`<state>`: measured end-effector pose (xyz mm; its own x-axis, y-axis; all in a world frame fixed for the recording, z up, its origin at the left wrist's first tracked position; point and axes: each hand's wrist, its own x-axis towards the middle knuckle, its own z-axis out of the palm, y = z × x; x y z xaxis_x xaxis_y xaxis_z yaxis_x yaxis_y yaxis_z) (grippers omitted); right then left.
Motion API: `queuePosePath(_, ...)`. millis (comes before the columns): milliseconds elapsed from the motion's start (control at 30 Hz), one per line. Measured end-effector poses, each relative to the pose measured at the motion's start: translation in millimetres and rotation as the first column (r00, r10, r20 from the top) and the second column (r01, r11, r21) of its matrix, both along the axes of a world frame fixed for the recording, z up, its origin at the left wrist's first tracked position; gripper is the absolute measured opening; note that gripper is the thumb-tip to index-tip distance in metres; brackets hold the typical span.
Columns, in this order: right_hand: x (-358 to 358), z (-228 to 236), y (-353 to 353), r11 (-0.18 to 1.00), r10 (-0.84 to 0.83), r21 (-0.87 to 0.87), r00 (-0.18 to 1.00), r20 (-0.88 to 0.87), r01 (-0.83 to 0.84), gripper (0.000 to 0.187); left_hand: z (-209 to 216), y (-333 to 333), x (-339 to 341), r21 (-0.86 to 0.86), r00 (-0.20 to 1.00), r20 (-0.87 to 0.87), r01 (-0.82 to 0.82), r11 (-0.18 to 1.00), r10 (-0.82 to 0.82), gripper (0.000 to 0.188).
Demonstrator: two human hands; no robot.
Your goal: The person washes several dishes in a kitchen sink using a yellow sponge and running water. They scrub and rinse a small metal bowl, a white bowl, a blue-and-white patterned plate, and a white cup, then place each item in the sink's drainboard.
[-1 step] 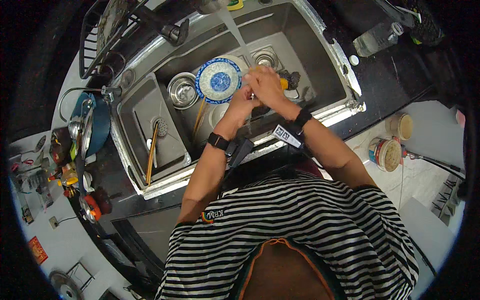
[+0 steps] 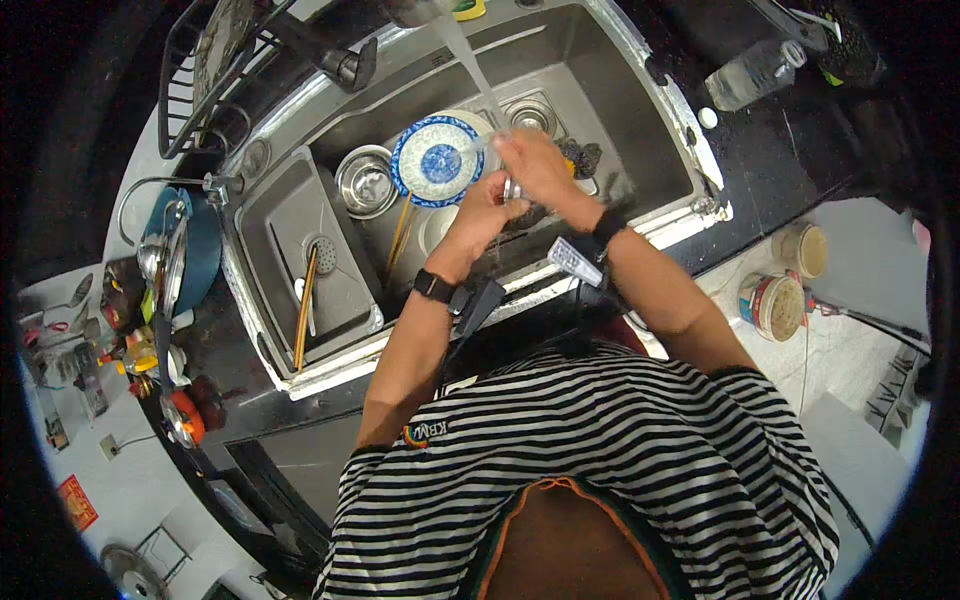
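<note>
1. As water (image 2: 465, 60) streams down from the upper edge of the view, a person in a black-and-white striped shirt (image 2: 600, 430) bends over a steel sink (image 2: 610, 90), both bare hands close together inside it.
2. Thumb and fingers of the left hand (image 2: 482, 212) pinch a small shiny metal piece (image 2: 512, 188), held above the basin just right of the blue-rimmed plate; its full shape is hidden.
3. Beside it, the right hand (image 2: 543, 168) curls its fingers near the foot of the stream, blurred; whether they grip anything, one cannot tell.
4. Left of the hands, the blue-rimmed plate (image 2: 435, 165) sits near a round metal bowl (image 2: 366, 182), with a pale bowl (image 2: 435, 232) and brown chopsticks (image 2: 399, 235) below.
5. To the right of the hands, a dark scrubber (image 2: 588, 158) lies in the main basin, near the round drain (image 2: 530, 116).
6. More chopsticks lie in the smaller left basin (image 2: 350, 270), while a clear bottle (image 2: 752, 80) rests on its side on the black worktop (image 2: 740, 170), near a white cap (image 2: 708, 118).
</note>
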<state>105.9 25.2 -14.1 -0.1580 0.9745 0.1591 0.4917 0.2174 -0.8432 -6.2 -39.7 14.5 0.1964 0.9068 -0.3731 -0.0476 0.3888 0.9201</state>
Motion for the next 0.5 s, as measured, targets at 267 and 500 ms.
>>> queuePosePath(267,25.1,-17.2,38.0,0.829,0.007,-0.489,0.879,-0.476,-0.272,0.023,13.8,-13.8,-13.9,0.049,0.978,0.197,-0.078,0.996,0.067,0.031)
queuePosePath(500,37.2,56.9,26.2,0.954,0.007,-0.26,0.874,-0.486,-0.152,0.02,17.2,-8.3,-29.4,-0.106,0.929,0.249,-0.256,0.961,0.275,0.031)
